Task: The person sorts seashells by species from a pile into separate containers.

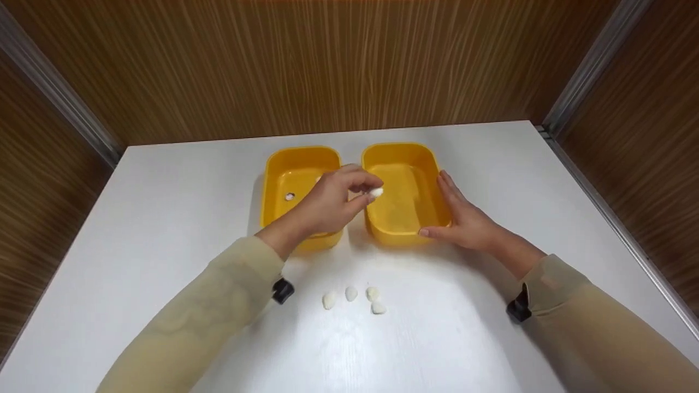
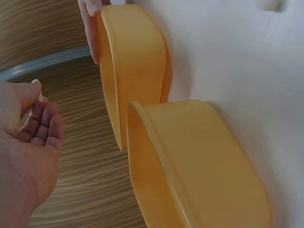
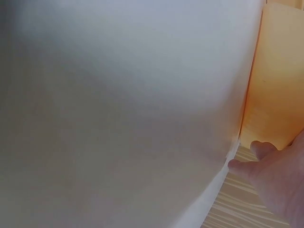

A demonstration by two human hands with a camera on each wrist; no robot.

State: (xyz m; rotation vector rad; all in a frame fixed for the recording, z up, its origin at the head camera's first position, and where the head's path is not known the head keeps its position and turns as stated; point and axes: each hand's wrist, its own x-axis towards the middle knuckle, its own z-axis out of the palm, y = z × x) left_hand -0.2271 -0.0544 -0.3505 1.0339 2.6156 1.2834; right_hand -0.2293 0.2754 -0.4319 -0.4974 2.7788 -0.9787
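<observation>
My left hand is raised over the gap between two yellow bins, pinching a small white clove-shaped piece between thumb and fingertips. That piece is beside the near-left rim of the right bin in the head view. Against the right bin's outer right side lie the straight fingers of my right hand, its thumb at the front rim corner. The left bin, partly hidden by my left hand, contains a whitish piece with a dark edge. In the left wrist view, the pinched piece shows at the fingertips.
Several similar white pieces lie on the white table in front of the bins. A wood-grain panel rises behind the table, with more panels at both sides. Both forearms have long beige sleeves and black straps.
</observation>
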